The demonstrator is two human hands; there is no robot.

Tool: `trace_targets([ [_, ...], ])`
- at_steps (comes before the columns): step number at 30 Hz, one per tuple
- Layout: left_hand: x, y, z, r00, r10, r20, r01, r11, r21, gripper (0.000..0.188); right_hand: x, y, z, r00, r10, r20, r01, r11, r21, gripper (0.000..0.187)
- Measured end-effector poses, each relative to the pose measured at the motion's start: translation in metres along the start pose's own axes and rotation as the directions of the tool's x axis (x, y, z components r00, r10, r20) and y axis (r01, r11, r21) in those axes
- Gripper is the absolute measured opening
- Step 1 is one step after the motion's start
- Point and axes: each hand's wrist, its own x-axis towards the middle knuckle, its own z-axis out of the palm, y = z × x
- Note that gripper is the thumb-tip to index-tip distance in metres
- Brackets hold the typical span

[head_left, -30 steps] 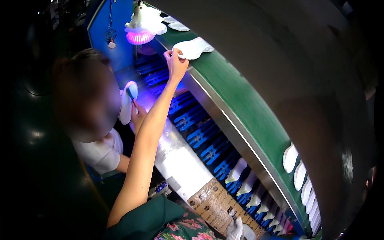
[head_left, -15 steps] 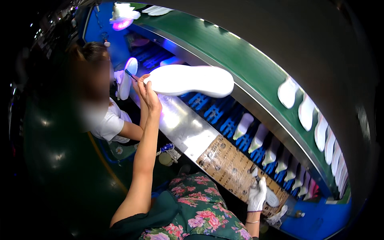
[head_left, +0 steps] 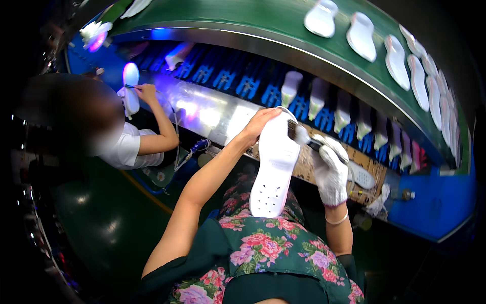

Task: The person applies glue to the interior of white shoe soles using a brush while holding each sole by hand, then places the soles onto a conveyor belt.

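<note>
My bare left hand (head_left: 260,124) grips a white shoe sole (head_left: 276,162) by its upper end. The sole slants downward in front of my apron, its lower part dotted with small holes. A white knitted glove covers my right hand (head_left: 330,169), which is closed around the dark handle of a brush (head_left: 302,136). The brush's dark bristles rest at the sole's upper right, by its inner edge. Beyond my right hand, a white perforated sole (head_left: 362,176) lies on the brown cardboard (head_left: 307,169) covering part of the bench.
Several white soles (head_left: 362,36) lie along the green conveyor belt (head_left: 253,15). Under it, pale shoe-shaped pieces (head_left: 318,99) stand in a row by blue rack slots (head_left: 248,87). At left, a seated person (head_left: 134,142) holds another sole (head_left: 131,86) and a thin tool. A crumpled white cloth (head_left: 378,201) sits at the bench's right end.
The sole has come from the far left down in front of me and now stands nearly upright. My right hand has risen from the cardboard with the brush and meets the sole.
</note>
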Motion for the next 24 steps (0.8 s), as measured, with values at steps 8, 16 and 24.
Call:
trace_targets([
  [8, -0.08, -0.065, 0.05, 0.769, -0.051, 0.637, 0.439, 0.766, -0.469, 0.111, -0.008, -0.006, 0.004, 0.99, -0.14, -0.009, 0.134, 0.963, -0.234, 0.025],
  [16, -0.064, -0.035, 0.076, 0.916, -0.123, 0.382, 0.353, 0.7, -0.621, 0.115, -0.006, -0.026, 0.02, 0.884, -0.42, 0.204, 0.41, 0.49, -0.769, 0.02],
  [24, -0.056, -0.052, 0.097, 0.972, -0.024, 0.233, 0.122, 0.901, -0.416, 0.105, 0.017, -0.029, 0.015, 0.562, -0.598, 0.572, 0.639, -0.126, -0.759, 0.024],
])
